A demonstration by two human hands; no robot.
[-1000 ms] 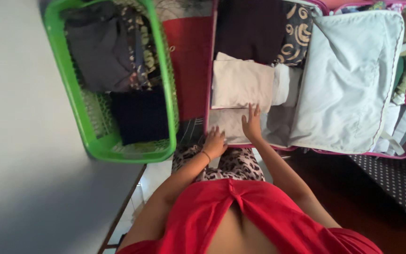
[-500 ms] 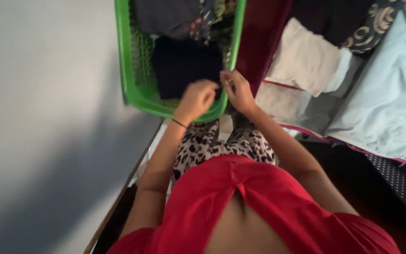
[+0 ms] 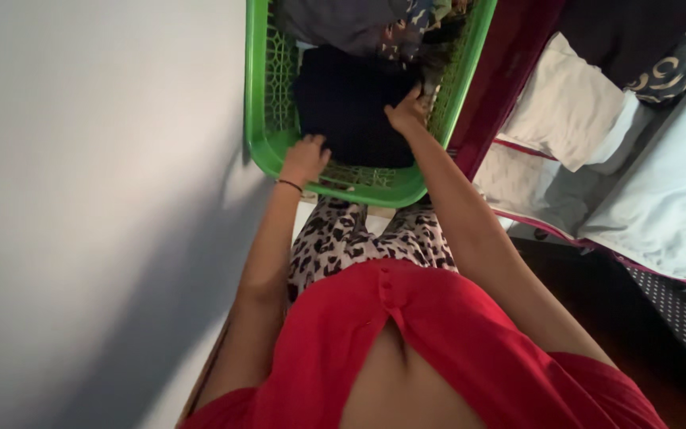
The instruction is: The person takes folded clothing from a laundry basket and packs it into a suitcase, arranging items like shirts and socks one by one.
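Both hands have moved from the basket's near rim, where they were half a second ago, onto the clothes inside it. The left hand (image 3: 305,158) lies at the near left corner of the dark folded garment (image 3: 351,111), fingers curled against its edge; whether it has pinched the cloth I cannot tell. The right hand (image 3: 406,111) rests on the garment's right edge, fingers bent over the fabric, its grip also hidden. A thin dark band sits on the left wrist.

In this one head view, the dark folded garment lies in the near end of the green basket (image 3: 257,95), almost filling its width. It is close to square; its slightly longer side runs from the near rim toward the far end of the basket. Beyond it lie grey and patterned clothes (image 3: 359,20). The camera has shifted, so the basket now sits higher and more central than before.

To the right stands the open suitcase (image 3: 518,56), with a folded white garment (image 3: 565,111) and a pale blue cover (image 3: 668,206) inside.
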